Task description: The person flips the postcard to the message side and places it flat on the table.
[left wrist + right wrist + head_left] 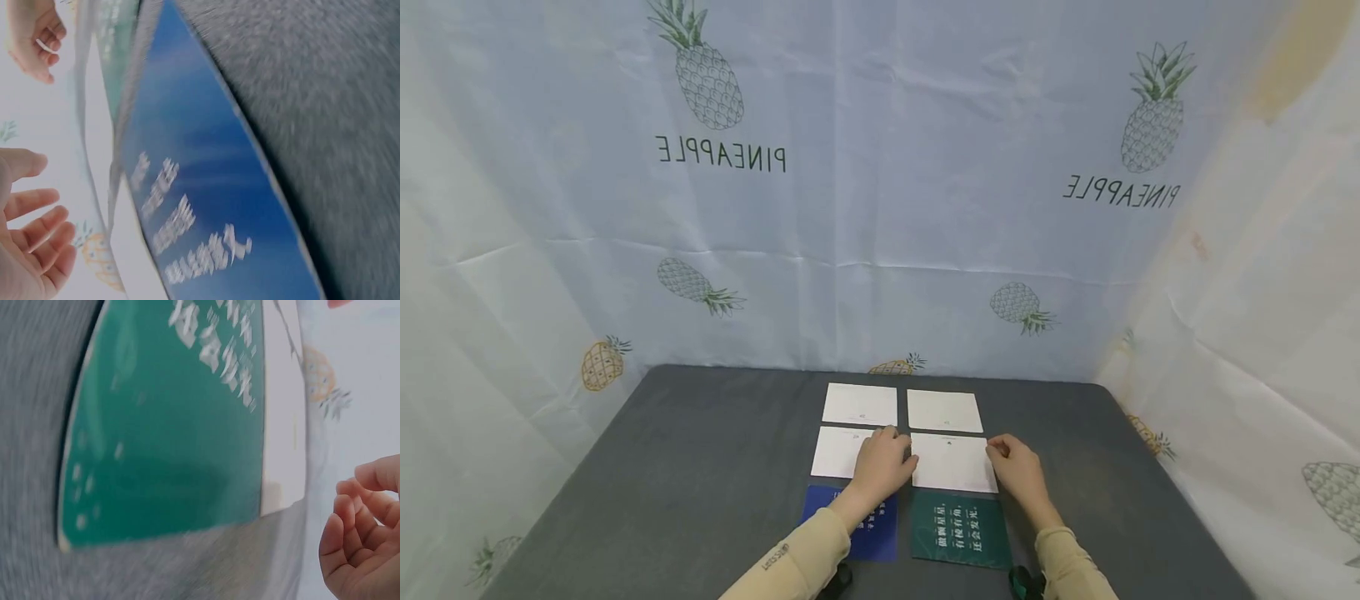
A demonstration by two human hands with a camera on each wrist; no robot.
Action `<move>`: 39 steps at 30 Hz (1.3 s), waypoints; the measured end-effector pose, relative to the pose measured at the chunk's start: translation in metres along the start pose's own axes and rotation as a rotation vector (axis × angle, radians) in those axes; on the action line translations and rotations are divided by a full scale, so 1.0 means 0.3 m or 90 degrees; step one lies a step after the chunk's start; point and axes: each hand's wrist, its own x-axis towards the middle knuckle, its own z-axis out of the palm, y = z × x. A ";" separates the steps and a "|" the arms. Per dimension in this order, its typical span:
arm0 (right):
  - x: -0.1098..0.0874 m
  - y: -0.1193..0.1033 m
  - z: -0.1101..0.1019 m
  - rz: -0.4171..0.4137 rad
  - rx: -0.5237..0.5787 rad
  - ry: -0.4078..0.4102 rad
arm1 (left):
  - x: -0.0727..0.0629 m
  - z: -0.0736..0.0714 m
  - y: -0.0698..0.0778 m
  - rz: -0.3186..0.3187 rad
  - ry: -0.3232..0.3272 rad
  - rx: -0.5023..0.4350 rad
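Observation:
The left hand (880,462) is above the inner side of a white card (835,454), its fingertips near the left edge of a second white card (955,462). In the left wrist view its thumb stands apart from loosely bent fingers (40,231), with nothing between them. At that second card's upper right corner is the right hand (1018,475). Its fingers are loosely curled with the thumb close to the index fingertip in the right wrist view, and no thing shows between them. Nearer the body lie a blue card (872,537) and a green card (958,529), both with white characters.
Two more white cards, one at left (860,404) and one at right (943,411), lie farther back on the dark grey table (715,467). A pineapple-print curtain (880,208) hangs behind the table and along both sides.

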 end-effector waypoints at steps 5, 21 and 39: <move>-0.024 -0.057 0.005 -0.018 0.034 -0.009 | -0.016 -0.059 -0.037 -0.016 0.017 0.012; -0.155 -0.216 0.059 -0.130 0.079 -0.113 | -0.148 -0.182 -0.161 -0.053 -0.004 0.056; -0.289 -0.208 0.148 -0.190 0.093 -0.332 | -0.336 -0.229 -0.237 -0.128 -0.105 -0.020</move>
